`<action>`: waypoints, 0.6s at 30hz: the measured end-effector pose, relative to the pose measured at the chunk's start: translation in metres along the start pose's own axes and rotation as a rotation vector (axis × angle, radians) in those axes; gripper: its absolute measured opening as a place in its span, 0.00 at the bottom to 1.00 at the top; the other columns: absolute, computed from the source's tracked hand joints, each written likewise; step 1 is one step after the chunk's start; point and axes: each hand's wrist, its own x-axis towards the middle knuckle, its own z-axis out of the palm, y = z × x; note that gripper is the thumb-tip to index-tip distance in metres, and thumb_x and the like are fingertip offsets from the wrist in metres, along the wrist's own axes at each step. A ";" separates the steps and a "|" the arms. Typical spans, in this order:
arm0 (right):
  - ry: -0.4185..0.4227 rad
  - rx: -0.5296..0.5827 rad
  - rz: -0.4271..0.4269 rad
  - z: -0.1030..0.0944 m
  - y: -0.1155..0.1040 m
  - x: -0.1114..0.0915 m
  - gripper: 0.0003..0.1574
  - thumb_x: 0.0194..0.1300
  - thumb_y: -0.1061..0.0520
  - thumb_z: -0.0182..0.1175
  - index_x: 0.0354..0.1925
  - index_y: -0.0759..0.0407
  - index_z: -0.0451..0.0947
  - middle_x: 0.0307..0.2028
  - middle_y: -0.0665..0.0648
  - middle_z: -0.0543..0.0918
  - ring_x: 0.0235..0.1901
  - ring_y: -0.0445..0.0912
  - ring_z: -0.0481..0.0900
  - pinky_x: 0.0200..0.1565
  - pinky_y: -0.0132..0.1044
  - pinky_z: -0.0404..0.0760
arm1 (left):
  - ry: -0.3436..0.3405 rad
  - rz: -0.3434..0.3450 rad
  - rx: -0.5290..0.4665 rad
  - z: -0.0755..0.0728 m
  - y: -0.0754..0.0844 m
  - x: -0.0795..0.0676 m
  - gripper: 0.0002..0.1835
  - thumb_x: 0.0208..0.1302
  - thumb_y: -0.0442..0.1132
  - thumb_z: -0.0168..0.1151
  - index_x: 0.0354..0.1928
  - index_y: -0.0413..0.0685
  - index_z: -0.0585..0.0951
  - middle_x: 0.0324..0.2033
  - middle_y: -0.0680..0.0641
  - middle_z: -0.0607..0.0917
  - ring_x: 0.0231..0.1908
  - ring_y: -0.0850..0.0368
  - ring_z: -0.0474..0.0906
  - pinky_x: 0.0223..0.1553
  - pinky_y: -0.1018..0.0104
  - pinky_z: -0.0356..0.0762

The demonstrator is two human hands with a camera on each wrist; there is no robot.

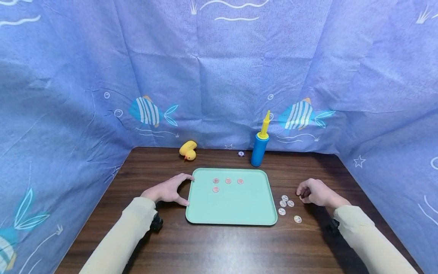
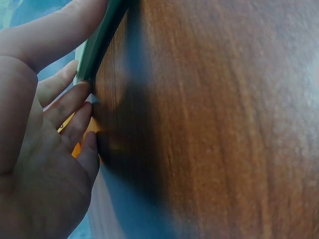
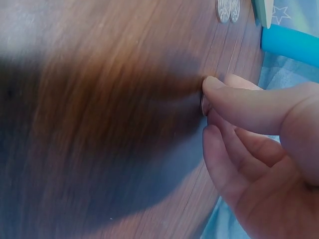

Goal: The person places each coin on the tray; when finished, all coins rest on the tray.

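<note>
A pale green tray [image 1: 239,213] lies on the table, with three copper-coloured coins in a row and one coin [image 1: 215,189] below the leftmost. My left hand [image 1: 169,189] spreads its thumb and fingers along the tray's left rim, touching it; the left wrist view has these fingers [image 2: 70,102] at the tray's edge. Right of the tray, my right hand [image 1: 316,192] pinches a coin [image 3: 205,105] between thumb and fingertips, low over the wood. Several silvery coins [image 1: 283,203] lie between that hand and the tray, and one more coin [image 1: 297,219] sits nearer me.
Behind the tray stands a blue hand pump [image 1: 259,150] with a yellow nozzle. Yellow rubber ducks [image 1: 188,150] and a small round disc [image 1: 241,153] rest at the table's back edge. A blue fish-patterned cloth [image 1: 226,83] hangs around the dark wooden table [image 1: 219,247].
</note>
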 end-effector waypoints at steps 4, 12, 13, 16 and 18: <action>0.012 -0.004 0.007 0.000 0.002 0.000 0.18 0.47 0.73 0.76 0.31 0.54 0.85 0.27 0.44 0.84 0.30 0.37 0.79 0.33 0.34 0.79 | 0.002 -0.001 0.003 0.000 0.000 0.000 0.51 0.56 0.55 0.82 0.77 0.49 0.66 0.76 0.42 0.65 0.77 0.41 0.57 0.74 0.38 0.58; 0.018 -0.041 -0.014 0.001 0.002 0.002 0.19 0.44 0.72 0.76 0.28 0.51 0.82 0.25 0.43 0.82 0.28 0.36 0.77 0.33 0.33 0.77 | 0.003 0.001 -0.002 0.000 0.000 0.000 0.51 0.56 0.55 0.82 0.77 0.49 0.66 0.77 0.41 0.64 0.78 0.40 0.56 0.74 0.37 0.58; 0.018 -0.045 -0.017 0.001 0.002 0.002 0.19 0.44 0.72 0.76 0.27 0.51 0.82 0.25 0.43 0.81 0.28 0.36 0.76 0.33 0.33 0.76 | 0.004 0.001 -0.001 0.000 0.000 0.000 0.51 0.56 0.55 0.82 0.77 0.49 0.66 0.77 0.41 0.64 0.78 0.40 0.56 0.74 0.37 0.58; 0.025 -0.053 -0.021 0.002 0.002 0.002 0.19 0.44 0.72 0.75 0.27 0.51 0.81 0.25 0.44 0.81 0.28 0.37 0.76 0.33 0.34 0.75 | 0.004 0.002 -0.003 0.001 -0.001 0.001 0.51 0.56 0.55 0.82 0.77 0.49 0.66 0.77 0.41 0.64 0.78 0.40 0.56 0.74 0.37 0.58; 0.032 -0.054 -0.019 0.002 0.003 0.002 0.19 0.44 0.72 0.75 0.27 0.51 0.80 0.25 0.45 0.80 0.28 0.38 0.75 0.33 0.34 0.74 | 0.004 0.004 0.000 0.001 -0.001 0.001 0.51 0.56 0.56 0.82 0.77 0.49 0.66 0.77 0.41 0.64 0.78 0.40 0.57 0.74 0.36 0.58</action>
